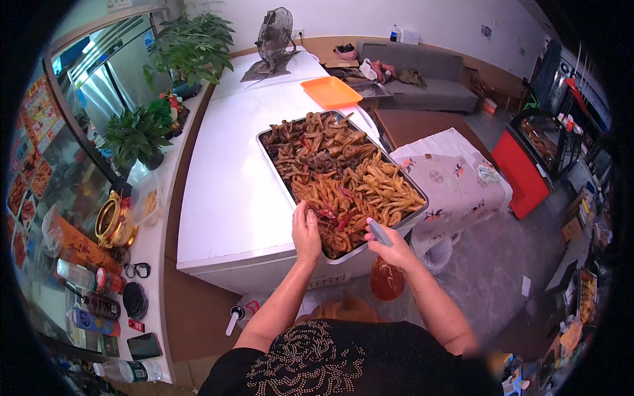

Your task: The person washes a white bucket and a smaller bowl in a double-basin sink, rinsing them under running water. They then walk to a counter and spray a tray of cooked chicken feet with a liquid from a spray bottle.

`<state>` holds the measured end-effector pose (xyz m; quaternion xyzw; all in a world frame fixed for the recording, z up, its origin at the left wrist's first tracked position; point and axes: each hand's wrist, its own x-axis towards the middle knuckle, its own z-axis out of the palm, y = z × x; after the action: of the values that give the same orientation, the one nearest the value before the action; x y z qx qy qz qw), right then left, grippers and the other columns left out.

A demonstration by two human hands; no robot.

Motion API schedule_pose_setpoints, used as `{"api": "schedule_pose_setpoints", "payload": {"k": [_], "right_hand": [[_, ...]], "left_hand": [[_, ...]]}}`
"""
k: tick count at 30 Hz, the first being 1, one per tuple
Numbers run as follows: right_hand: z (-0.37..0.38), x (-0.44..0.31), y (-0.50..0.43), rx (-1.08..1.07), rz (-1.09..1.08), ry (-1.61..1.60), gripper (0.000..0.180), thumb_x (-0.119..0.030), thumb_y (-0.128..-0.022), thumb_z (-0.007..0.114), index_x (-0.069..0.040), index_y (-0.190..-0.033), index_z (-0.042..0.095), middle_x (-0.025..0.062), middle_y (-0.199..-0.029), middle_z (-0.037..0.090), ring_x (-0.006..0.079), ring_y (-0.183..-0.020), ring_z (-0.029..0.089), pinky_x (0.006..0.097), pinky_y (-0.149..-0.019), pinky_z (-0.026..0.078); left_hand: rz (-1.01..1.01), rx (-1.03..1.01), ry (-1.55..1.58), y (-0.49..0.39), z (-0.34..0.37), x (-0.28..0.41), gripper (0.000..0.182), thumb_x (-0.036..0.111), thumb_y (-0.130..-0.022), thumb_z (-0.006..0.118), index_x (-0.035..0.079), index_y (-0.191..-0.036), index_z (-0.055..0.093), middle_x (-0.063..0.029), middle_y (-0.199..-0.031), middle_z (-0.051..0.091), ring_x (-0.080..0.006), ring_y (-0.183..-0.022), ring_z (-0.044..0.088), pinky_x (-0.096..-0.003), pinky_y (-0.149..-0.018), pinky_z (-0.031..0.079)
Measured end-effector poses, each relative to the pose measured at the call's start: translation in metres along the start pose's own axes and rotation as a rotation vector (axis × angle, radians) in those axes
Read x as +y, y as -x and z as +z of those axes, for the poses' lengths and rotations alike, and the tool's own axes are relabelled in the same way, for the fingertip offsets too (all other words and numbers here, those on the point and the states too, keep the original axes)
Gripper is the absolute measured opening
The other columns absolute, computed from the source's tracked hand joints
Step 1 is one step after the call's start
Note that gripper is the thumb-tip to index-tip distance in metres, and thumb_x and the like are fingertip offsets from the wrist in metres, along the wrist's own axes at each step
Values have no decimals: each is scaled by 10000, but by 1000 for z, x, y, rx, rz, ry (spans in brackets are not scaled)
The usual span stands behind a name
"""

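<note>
A metal tray (275,166) full of braised poultry pieces sits tilted in view on the white chest freezer (228,193), its near corner past the freezer's front edge. Dark brown pieces (317,138) fill its far part. Pale chicken feet (386,185) lie at the right, with redder feet and dried red chillies (328,214) nearer me. My left hand (306,235) is at the tray's near left rim, fingers upright and together; its grip is unclear. My right hand (394,247) holds a spray bottle (386,279) of reddish-brown liquid by its grey head, above the near right corner.
An orange plastic tray (332,92) and a fan (275,37) stand farther back on the freezer. A cloth-covered table (446,183) is at the right. The left ledge holds potted plants (138,133), a golden pot (113,220), bottles (101,304) and a phone (144,346).
</note>
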<state>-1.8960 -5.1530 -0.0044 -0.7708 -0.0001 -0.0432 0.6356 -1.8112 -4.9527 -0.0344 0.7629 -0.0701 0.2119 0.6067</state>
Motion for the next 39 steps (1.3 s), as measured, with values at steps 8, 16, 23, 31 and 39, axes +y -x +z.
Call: {"api": "schedule_pose_setpoints", "payload": {"k": [8, 16, 23, 31, 39], "right_hand": [[-22, -18, 8, -116, 232, 81, 243, -140, -869, 606, 15, -1055, 581, 10, -846, 605, 94, -766, 567, 245, -713, 465], [-39, 2, 38, -210, 420, 20, 285, -129, -868, 621, 12, -1113, 591, 42, -974, 619, 121, -869, 592, 272, -820, 471], [-25, 5, 49, 34, 203, -153, 187, -136, -895, 597, 15, -1004, 604, 37, -860, 619, 128, -790, 601, 279, -739, 481], [-34, 2, 40, 140, 159, -168, 206, -150, -890, 617, 5, -1025, 602, 21, -758, 602, 111, -667, 556, 264, -650, 470], [-46, -4, 33, 29, 291, -102, 193, -129, -891, 590, 10, -1024, 597, 20, -811, 609, 117, -753, 578, 267, -689, 463]], "left_hand": [[-8, -51, 22, 7, -1, -5, 406, 274, -995, 427, -35, -1250, 489, -175, -1279, 503, -310, -1219, 463, -359, -1042, 341], [18, -63, 28, 11, -1, 0, 383, 250, -994, 423, -32, -1243, 493, -170, -1270, 507, -309, -1210, 469, -355, -1038, 344], [-21, -42, 102, 16, -3, -5, 374, 252, -994, 429, -32, -1228, 501, -159, -1245, 514, -292, -1194, 475, -348, -1034, 345], [-34, -38, 81, 23, -13, 0, 360, 256, -995, 433, -26, -1203, 513, -144, -1219, 522, -274, -1169, 485, -342, -1023, 348], [-134, -83, 155, 31, -15, -8, 363, 255, -992, 443, -30, -1209, 506, -141, -1221, 520, -262, -1165, 489, -339, -1015, 356]]}}
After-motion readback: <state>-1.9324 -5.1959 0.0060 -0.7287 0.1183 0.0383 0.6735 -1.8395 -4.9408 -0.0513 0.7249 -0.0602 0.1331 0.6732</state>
